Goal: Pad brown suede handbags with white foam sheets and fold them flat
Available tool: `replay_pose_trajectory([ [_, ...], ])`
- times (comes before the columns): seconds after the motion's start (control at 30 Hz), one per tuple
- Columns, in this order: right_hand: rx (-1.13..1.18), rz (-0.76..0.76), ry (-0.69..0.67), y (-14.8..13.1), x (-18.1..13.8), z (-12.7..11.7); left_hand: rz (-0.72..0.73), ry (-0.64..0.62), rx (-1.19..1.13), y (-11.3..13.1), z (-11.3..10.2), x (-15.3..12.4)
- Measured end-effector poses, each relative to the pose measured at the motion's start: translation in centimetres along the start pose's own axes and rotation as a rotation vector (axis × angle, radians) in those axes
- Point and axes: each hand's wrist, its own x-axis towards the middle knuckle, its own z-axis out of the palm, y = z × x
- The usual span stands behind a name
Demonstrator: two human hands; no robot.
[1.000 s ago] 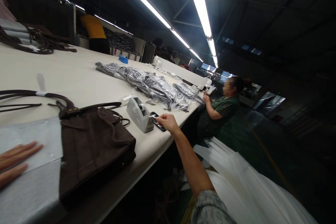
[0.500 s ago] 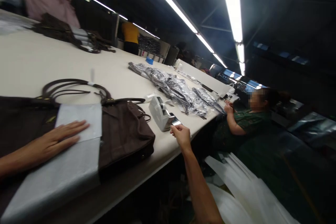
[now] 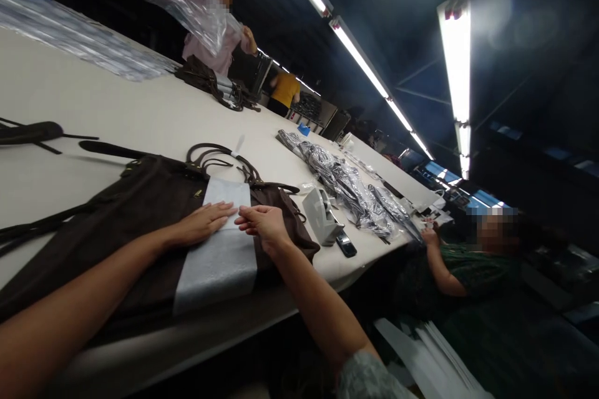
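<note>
Head view, tilted hard; we look down along a long pale desk (image 3: 116, 112). Our left hand (image 3: 203, 224) lies palm down, fingers stretched flat and together, on a white sheet (image 3: 219, 255) that wraps across a dark brown handbag (image 3: 140, 212). Left forearm runs in from the lower left, low over the bag. That hand's grip is spread flat, pressing, holding nothing.

Our right hand (image 3: 262, 224) comes in from the lower right, wrist bent, fingers curled and pinched toward the thumb at the sheet's right edge. Its fingertips point at the left hand's fingertips; the two nearly meet over the sheet's upper part. The pinch is narrow; whether it holds a bit of tape or the sheet's edge, we cannot tell.

The bag lies on its side near the desk's front edge, its handles (image 3: 215, 156) looped out toward the far side. The sheet crosses the bag as a band, hanging toward the front edge, under both hands.

Just right of the bag: a grey tape dispenser (image 3: 321, 215), and beside it a dark phone (image 3: 346, 243) flat on the desk. Beyond those, a row of clear plastic packets (image 3: 346, 184) holding dark goods. More dark bags (image 3: 210, 81) rest far up the desk.

A seated person in green (image 3: 468, 262) works at the desk's right end, one hand (image 3: 428, 237) on the edge. A standing person in pink (image 3: 210, 43) at the far side lifts a clear plastic bag (image 3: 196, 12). A figure in yellow (image 3: 285, 90) stands further back.
</note>
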Motion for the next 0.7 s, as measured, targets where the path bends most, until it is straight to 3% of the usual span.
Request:
replay_pose_trajectory([
  [0.23, -0.126, 0.203, 0.096, 2.0, 1.3, 1.5, 0.013, 0.011, -0.004, 0.1, 0.0, 0.3],
  [0.7, -0.294, 0.347, 0.073, 2.4, 1.9, 1.4, 0.025, -0.021, -0.058, 0.1, -0.1, 0.0],
])
